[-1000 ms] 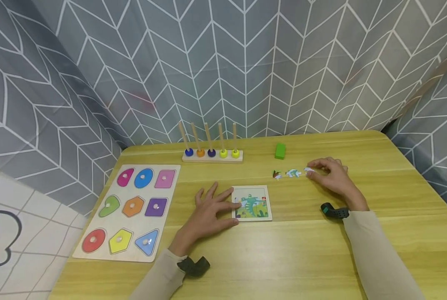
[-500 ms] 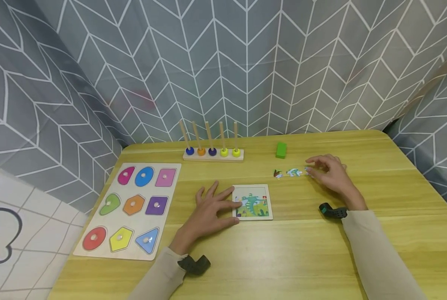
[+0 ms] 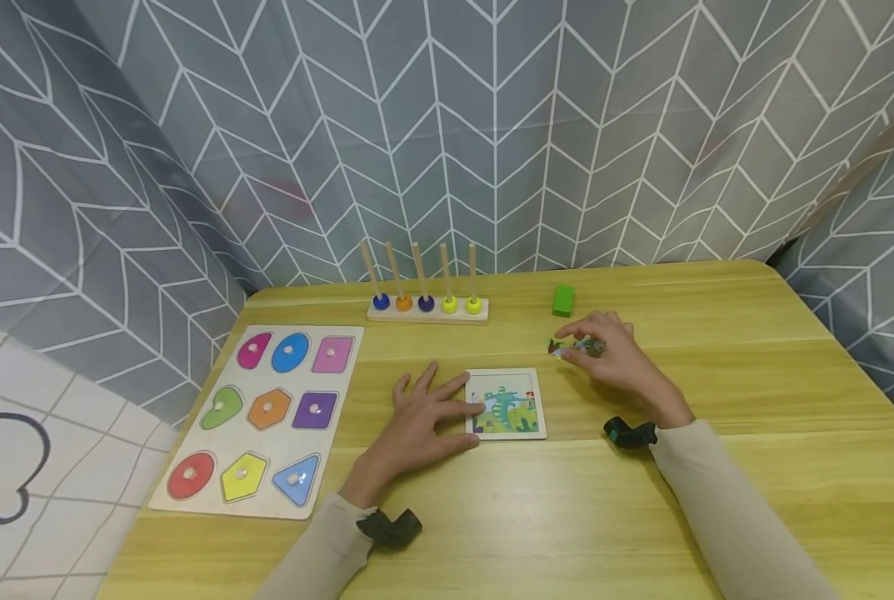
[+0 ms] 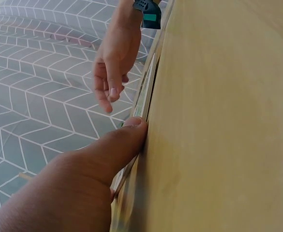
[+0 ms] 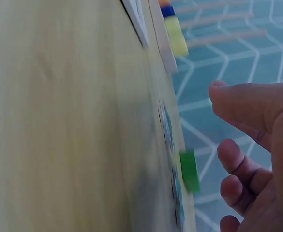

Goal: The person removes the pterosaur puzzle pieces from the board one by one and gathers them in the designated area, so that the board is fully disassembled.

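My left hand (image 3: 420, 421) rests with spread fingers on the left side of a small framed jigsaw puzzle (image 3: 517, 423) with a green dinosaur picture. In the left wrist view, its thumb (image 4: 124, 137) touches the puzzle's near edge. My right hand (image 3: 615, 358) hovers over loose jigsaw pieces (image 3: 555, 348) right of the frame, partly covering them. In the right wrist view, its thumb and fingers are apart with nothing between them, and the pieces (image 5: 166, 126) lie below on the table.
A white shape board (image 3: 267, 450) with knobbed coloured shapes lies at the left. Behind the puzzle stands a peg rack (image 3: 424, 317) with coloured rings. A green block (image 3: 562, 301) sits near the table's back edge, before a grey patterned curtain (image 3: 447, 125).
My right hand has moved left, from the rightmost loose piece to above the other pieces. My left hand stays on the puzzle frame.
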`<state>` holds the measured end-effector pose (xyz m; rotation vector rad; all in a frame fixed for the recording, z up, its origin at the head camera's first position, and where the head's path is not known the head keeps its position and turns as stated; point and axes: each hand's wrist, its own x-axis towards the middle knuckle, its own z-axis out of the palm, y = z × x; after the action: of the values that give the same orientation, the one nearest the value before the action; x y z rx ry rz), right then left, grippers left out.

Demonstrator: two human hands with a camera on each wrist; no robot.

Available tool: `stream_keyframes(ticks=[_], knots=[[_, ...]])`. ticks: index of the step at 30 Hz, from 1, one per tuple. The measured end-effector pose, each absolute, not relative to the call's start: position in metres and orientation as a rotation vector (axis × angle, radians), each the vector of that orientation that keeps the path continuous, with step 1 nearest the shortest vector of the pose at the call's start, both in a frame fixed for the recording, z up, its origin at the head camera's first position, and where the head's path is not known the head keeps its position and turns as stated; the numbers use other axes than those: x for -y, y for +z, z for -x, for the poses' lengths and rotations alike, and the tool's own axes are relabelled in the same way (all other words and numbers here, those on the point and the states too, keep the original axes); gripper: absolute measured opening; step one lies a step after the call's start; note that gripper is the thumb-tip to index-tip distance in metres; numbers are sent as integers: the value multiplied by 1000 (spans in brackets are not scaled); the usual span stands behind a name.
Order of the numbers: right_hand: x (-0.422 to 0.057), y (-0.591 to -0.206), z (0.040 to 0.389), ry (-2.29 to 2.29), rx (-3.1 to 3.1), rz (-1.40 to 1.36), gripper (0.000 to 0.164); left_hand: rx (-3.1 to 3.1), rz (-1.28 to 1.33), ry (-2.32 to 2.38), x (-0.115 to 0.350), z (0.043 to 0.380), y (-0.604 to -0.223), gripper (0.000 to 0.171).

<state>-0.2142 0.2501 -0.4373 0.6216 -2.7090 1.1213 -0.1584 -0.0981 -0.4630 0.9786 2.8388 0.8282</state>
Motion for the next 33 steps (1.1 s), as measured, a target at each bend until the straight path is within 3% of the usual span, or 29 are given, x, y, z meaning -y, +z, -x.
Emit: stream_keyframes(ticks=[17, 33], knots=[[-177, -444, 190, 1063, 2755, -1057, 25, -2849, -997, 811, 98, 159, -462, 44], [-164, -450, 183, 1004, 2763, -1066, 26, -2867, -1006, 800, 97, 157, -460, 45]])
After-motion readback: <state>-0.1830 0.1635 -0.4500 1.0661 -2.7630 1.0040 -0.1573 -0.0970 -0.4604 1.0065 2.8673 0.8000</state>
